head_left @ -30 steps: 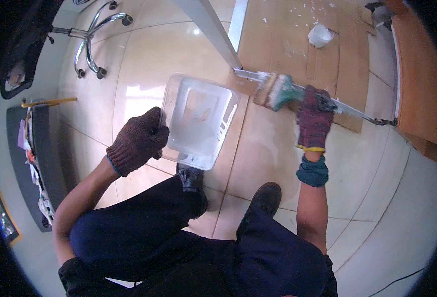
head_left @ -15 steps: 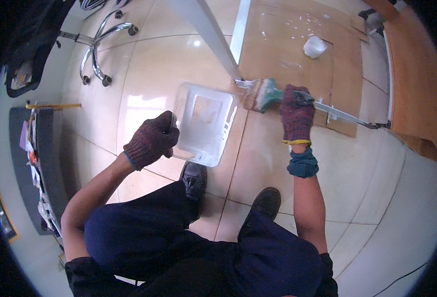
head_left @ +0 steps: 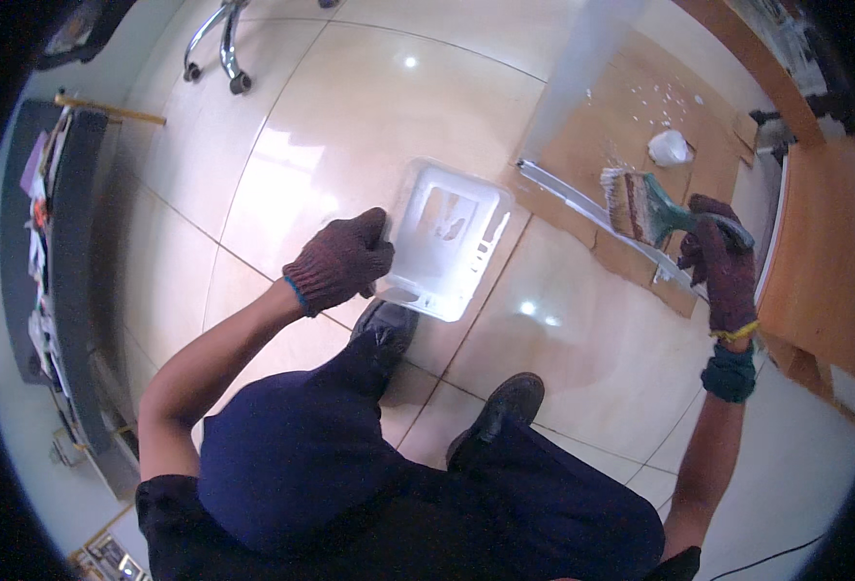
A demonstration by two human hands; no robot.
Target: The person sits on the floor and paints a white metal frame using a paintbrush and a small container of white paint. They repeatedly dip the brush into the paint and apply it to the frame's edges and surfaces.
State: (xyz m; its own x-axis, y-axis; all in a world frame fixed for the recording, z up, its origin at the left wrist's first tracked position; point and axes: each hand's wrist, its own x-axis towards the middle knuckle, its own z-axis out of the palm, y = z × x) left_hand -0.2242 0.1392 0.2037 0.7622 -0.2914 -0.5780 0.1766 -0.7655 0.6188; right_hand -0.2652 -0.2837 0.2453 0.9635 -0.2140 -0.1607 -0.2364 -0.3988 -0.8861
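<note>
My left hand (head_left: 342, 259), in a dark knitted glove, is closed on the left edge of a clear plastic tray (head_left: 422, 263) coated with white paint. The tray is held above the tiled floor, over my shoe. My right hand (head_left: 726, 263), gloved alike, grips the green handle of a paintbrush (head_left: 652, 215). White paint covers the tips of its pale bristles, which point left. Beneath the brush runs a narrow white bar (head_left: 573, 198); whether the bristles touch it I cannot tell. A pale upright post (head_left: 582, 82) rises from the bar's left end.
Paint-spotted cardboard (head_left: 582, 131) lies beyond the bar, with a white tub (head_left: 671, 148) on it. A brown wooden panel (head_left: 824, 261) stands at the right. Chrome chair legs (head_left: 230, 48) are at upper left, and a dark grey shelf unit (head_left: 84, 242) stands at far left.
My right hand has carried the brush rightward along the bar, away from the foot of the post. My left hand still holds the tray, and the whole view has shifted.
</note>
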